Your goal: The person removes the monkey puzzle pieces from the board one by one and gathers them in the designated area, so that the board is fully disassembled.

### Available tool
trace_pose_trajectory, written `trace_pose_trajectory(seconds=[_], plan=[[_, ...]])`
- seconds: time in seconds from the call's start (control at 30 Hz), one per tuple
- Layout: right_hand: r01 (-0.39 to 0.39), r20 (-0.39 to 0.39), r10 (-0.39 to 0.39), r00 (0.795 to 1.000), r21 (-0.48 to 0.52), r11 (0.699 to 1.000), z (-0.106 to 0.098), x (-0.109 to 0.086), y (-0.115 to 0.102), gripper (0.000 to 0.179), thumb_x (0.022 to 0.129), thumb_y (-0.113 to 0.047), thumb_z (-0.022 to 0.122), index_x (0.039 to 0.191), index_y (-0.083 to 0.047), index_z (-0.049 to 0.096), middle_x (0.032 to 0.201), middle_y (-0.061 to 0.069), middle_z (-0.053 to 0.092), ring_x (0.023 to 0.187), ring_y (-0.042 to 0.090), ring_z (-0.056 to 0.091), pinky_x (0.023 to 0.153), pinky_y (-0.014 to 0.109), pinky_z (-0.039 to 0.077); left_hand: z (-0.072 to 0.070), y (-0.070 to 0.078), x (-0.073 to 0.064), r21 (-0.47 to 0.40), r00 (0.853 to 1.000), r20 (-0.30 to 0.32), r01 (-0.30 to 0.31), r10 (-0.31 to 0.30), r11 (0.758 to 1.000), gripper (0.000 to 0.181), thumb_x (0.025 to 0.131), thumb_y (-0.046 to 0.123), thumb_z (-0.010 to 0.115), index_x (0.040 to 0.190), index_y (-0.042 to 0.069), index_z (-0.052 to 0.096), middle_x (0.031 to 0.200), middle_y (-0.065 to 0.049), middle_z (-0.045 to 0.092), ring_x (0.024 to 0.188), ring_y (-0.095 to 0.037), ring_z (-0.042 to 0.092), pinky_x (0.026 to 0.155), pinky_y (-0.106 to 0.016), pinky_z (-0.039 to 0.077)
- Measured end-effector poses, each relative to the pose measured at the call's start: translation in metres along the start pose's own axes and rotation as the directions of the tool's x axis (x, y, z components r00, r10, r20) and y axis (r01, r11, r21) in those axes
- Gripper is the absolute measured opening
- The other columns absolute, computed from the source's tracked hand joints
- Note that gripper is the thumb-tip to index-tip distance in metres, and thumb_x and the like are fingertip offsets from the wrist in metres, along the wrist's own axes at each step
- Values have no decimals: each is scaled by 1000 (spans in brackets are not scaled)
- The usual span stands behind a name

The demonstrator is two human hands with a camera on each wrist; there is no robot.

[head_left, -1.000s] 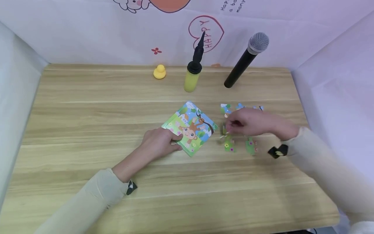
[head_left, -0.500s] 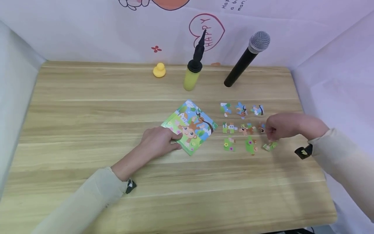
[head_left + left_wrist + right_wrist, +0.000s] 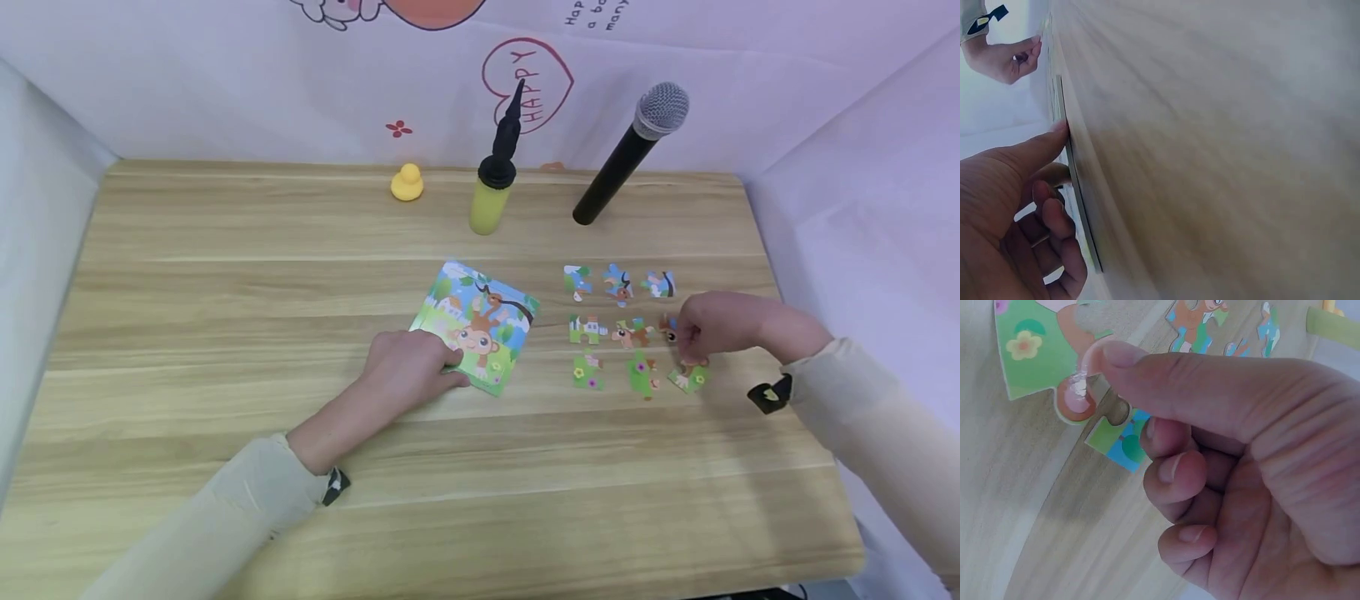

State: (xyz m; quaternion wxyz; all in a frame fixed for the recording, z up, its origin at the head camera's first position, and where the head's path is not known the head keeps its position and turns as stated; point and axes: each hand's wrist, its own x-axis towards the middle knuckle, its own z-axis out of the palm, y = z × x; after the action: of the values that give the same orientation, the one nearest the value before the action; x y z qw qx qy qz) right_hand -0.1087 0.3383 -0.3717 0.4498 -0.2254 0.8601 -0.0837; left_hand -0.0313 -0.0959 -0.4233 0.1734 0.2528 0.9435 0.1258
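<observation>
My left hand (image 3: 408,375) grips the lower left edge of a square puzzle board (image 3: 480,321) printed with a monkey hanging from a branch. In the left wrist view the thumb lies along the thin side of the board (image 3: 1082,194). To the right, my right hand (image 3: 720,323) pinches a green corner puzzle piece (image 3: 690,379) between thumb and index finger. The right wrist view shows this puzzle piece (image 3: 1029,350) with a yellow flower and a brown-and-pink knob at the thumb tip. Behind the fingers, another puzzle piece (image 3: 667,327) is partly hidden.
Several loose puzzle pieces (image 3: 632,333) lie in spaced rows right of the board. Along the back stand a yellow duck (image 3: 407,184), a hand pump (image 3: 491,196) with black nozzle, and a tall black microphone (image 3: 626,158). White printed sheeting (image 3: 225,92) rises behind the table.
My right hand has moved right from the left column of pieces to the lower right corner piece, which has turned slightly. My left hand has turned the puzzle board counterclockwise.
</observation>
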Motion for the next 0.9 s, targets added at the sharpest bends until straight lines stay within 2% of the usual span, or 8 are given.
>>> trace_pose_trajectory(seconds=[0.07,0.13,0.23,0.47,0.57,0.73,0.83,0.9], plan=[[-1,-13,1,1000,-8,1000,0,0,-2,21,81,2,70,69,-15,66,64,-7,55,56,7,43,55,28,38,0,3,1,40,1000,-24,-19,20,999,28,89,56,74,81,29,77,61,9,57,53,-12,49,47,-35,37],[-5,-24,5,1000,-3,1000,1,0,-4,22,83,-3,74,67,-14,63,62,-8,50,55,7,41,55,27,37,0,6,1,77,998,-50,-32,36,997,39,89,57,72,65,28,66,54,9,49,51,-12,47,46,-34,36],[-1,-40,1,999,2,1000,2,0,-8,25,83,-8,78,67,-15,60,62,-8,47,55,8,40,55,27,36,1,10,1,120,994,-91,-41,52,992,52,90,58,71,53,25,54,49,9,43,48,-12,46,43,-34,35],[61,-61,-62,996,-13,998,4,2,-21,26,80,2,69,66,-17,56,61,-10,43,55,6,39,55,26,34,3,16,0,183,989,-129,-53,77,982,59,90,57,70,48,22,49,48,7,43,46,-15,46,42,-34,35],[89,-57,-90,994,-11,996,4,4,-34,29,82,0,70,63,-17,55,58,-11,39,54,5,35,55,26,33,3,16,-1,187,988,-134,-45,71,981,59,90,58,70,48,23,49,47,7,43,46,-15,46,42,-34,34],[129,-67,-132,989,-41,991,1,7,-57,24,85,-4,73,68,-18,64,61,-11,47,54,5,40,57,28,37,4,15,0,188,986,-150,-40,69,981,59,90,58,70,47,23,48,46,7,42,45,-15,45,41,-33,33],[157,-101,-165,981,-78,984,2,10,-70,24,84,-2,69,69,-20,63,63,-10,49,56,5,42,58,29,38,4,14,0,194,984,-160,-39,71,980,60,90,58,70,47,22,48,46,7,41,45,-15,45,41,-33,33],[170,-162,-186,969,-107,980,5,14,-79,27,86,-2,68,68,-20,59,62,-10,46,56,5,40,57,28,36,5,13,-1,200,983,-166,-38,72,979,60,90,58,69,47,22,48,46,7,40,45,-15,44,41,-33,33]])
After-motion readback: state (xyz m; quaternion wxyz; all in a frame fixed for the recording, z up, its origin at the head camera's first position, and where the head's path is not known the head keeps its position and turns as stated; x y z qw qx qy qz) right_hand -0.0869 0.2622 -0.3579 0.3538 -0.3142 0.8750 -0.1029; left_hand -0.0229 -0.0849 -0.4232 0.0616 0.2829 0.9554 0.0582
